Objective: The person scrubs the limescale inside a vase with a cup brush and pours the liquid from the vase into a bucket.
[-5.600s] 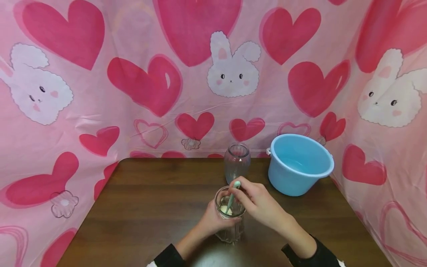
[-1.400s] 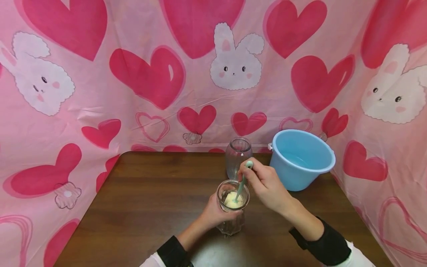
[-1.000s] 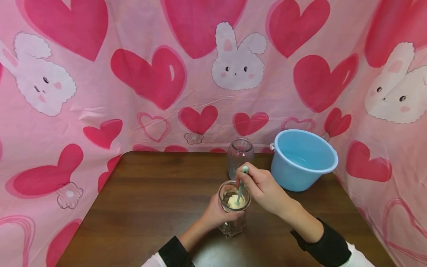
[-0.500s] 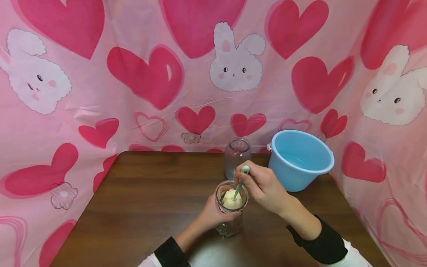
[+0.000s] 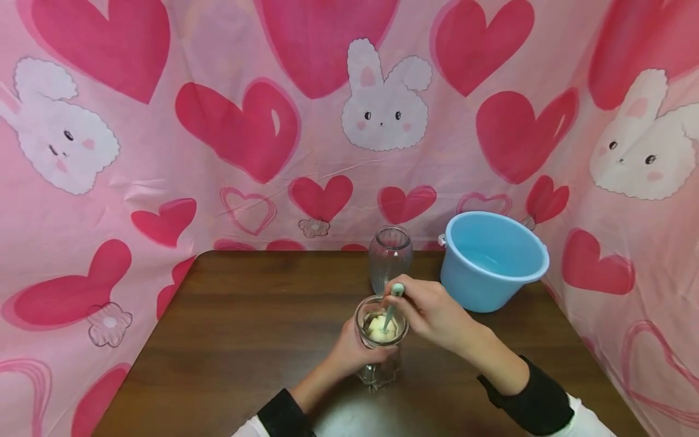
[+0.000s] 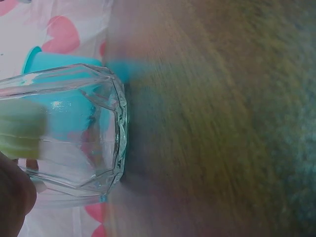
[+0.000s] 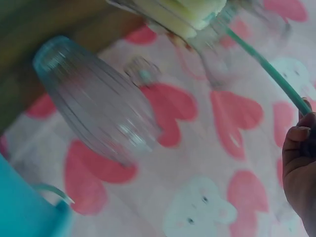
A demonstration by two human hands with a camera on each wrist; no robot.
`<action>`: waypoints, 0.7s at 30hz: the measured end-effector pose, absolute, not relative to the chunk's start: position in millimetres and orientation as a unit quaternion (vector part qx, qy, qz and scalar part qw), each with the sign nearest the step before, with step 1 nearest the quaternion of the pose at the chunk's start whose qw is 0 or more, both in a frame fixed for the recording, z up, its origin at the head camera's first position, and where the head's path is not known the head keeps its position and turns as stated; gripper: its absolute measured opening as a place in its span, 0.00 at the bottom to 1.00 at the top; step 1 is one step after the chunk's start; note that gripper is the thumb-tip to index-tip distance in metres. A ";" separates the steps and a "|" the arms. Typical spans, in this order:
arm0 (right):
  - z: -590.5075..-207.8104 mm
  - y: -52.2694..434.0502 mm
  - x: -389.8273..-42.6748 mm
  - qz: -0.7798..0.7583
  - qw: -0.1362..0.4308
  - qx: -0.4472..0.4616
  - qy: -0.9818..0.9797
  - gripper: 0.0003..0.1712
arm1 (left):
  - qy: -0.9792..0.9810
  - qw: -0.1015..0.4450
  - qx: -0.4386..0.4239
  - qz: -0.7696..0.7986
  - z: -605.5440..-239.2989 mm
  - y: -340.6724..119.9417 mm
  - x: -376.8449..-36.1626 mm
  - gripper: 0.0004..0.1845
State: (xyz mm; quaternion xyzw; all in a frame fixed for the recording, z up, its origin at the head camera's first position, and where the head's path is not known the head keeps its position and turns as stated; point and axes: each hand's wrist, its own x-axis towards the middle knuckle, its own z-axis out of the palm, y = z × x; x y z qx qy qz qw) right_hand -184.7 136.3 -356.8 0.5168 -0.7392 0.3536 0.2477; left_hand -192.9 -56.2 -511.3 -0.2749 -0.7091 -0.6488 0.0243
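Head view: a left hand (image 5: 354, 353) held a clear faceted glass jar (image 5: 383, 371) and a right hand (image 5: 435, 311) a slim pale-green utensil (image 5: 389, 316).

The left grip was clamped round the jar's upper part; the right grip pinched the utensil's handle, its lower end reaching through the jar's mouth into pale yellow chunks (image 5: 378, 331) inside. Whether the jar's base touched the brown wooden surface (image 5: 246, 328) could not be told. Just behind the jar stood a clear ribbed glass vase (image 5: 389, 264), with a round light-blue plastic bucket (image 5: 480, 285) to the right.
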 end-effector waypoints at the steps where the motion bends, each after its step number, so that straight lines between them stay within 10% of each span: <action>1: -351.3 137.2 -183.4 0.359 0.259 0.512 -0.736 0.11 | -0.711 0.026 -0.274 -0.648 -511.0 -56.0 -193.2 0.40; 21: -378.9 135.8 -177.9 0.347 0.246 0.522 -0.740 0.11 | -0.705 0.042 -0.288 -0.647 -514.0 -55.8 -192.8 0.40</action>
